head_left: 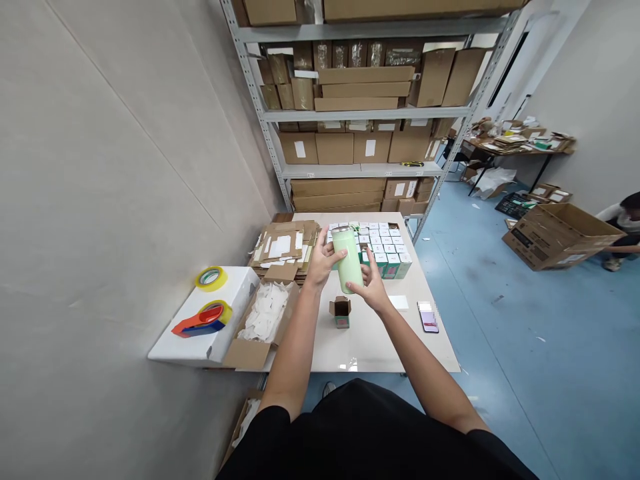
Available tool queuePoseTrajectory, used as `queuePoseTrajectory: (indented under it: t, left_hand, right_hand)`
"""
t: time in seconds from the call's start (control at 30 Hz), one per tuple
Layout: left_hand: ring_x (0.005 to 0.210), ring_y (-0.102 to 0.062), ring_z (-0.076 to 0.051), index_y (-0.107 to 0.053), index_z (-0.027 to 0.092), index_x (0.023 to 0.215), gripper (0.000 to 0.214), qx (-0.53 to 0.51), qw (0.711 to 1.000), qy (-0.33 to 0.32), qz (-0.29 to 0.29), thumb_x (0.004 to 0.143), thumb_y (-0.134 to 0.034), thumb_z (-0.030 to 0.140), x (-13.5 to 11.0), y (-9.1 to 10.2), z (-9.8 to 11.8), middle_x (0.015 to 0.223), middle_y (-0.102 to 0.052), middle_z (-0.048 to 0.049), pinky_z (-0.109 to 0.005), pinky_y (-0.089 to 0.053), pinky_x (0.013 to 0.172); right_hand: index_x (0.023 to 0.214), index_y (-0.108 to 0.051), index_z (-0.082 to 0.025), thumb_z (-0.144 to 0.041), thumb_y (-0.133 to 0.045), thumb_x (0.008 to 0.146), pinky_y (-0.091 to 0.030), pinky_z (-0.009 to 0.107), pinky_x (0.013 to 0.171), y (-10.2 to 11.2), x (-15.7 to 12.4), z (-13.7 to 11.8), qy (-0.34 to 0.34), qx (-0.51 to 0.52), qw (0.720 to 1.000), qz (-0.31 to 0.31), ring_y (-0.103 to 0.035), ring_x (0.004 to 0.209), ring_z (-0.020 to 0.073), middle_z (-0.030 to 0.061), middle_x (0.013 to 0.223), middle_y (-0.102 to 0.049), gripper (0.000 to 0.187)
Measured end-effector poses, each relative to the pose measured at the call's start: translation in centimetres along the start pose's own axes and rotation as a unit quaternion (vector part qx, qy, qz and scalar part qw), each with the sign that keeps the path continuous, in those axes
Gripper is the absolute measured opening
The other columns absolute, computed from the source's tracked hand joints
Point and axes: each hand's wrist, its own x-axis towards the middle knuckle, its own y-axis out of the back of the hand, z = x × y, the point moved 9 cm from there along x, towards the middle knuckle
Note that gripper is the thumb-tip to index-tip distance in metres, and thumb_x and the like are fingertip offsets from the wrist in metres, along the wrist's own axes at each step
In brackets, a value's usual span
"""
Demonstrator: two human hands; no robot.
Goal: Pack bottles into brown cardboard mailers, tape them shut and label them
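Between my two hands I hold a pale green tumbler with a silver-coloured lid, tilted slightly above the table. My left hand grips its upper left side, the thumb across the front. Around its lower right side is my right hand, thumb near the base. Below the tumbler a small green and brown carton stands on the table with its top flaps open. Behind my hands are rows of small white-topped green boxes, partly hidden by the tumbler and my right hand.
Left of the table sit flattened cardboard, a carton of white paper and a tape dispenser. A phone lies at the right. Loaded shelves rise behind. A person is beside a large box.
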Motion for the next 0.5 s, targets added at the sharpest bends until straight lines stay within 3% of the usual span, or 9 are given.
queuePoseTrajectory:
  t: [0.13, 0.3, 0.4, 0.5]
  left_hand:
    - [0.134, -0.060, -0.032, -0.009, 0.033, 0.170, 0.127, 0.006, 1.000, -0.004, 0.019, 0.074, -0.091, 0.048, 0.2, 0.4, 0.1, 0.151, -0.058, -0.0146, -0.044, -0.050, 0.111]
    - [0.125, -0.066, -0.031, 0.001, 0.033, 0.170, 0.136, -0.016, 1.000, 0.013, 0.000, 0.073, -0.093, 0.047, 0.4, 0.4, 0.1, 0.144, -0.063, -0.0142, -0.045, -0.053, 0.108]
    - [0.131, -0.062, -0.032, -0.004, 0.034, 0.170, 0.132, -0.009, 1.000, 0.014, 0.003, 0.073, -0.092, 0.047, 0.4, 0.6, -0.1, 0.152, -0.057, -0.0153, -0.045, -0.051, 0.110]
    - [0.133, -0.061, -0.033, -0.008, 0.032, 0.170, 0.131, 0.020, 0.999, 0.013, 0.026, 0.072, -0.093, 0.048, 0.3, 1.0, -0.3, 0.151, -0.059, -0.0156, -0.046, -0.051, 0.111]
  right_hand:
    - [0.170, -0.004, -0.037, -0.043, -0.095, 0.066, -0.057, 0.044, 0.094, 0.6, 0.1, -0.3, 0.013, -0.039, 0.998, 0.040, -0.068, 0.100, 0.0253, 0.0053, 0.117, -0.065, 0.138]
    - [0.169, -0.002, -0.039, -0.047, -0.088, 0.075, -0.059, 0.041, 0.089, -0.5, 0.4, -0.2, 0.005, 0.004, 1.000, -0.022, -0.068, 0.100, 0.0236, 0.0065, 0.124, -0.063, 0.128]
    - [0.169, -0.001, -0.039, -0.047, -0.089, 0.074, -0.060, 0.039, 0.082, -0.4, 0.6, 0.1, -0.003, 0.012, 1.000, -0.016, -0.069, 0.093, 0.0222, 0.0056, 0.119, -0.064, 0.129]
    - [0.169, -0.005, -0.039, -0.042, -0.094, 0.068, -0.059, 0.041, 0.090, 0.0, 0.7, 0.0, 0.006, -0.011, 1.000, 0.008, -0.068, 0.100, 0.0236, 0.0053, 0.121, -0.064, 0.135]
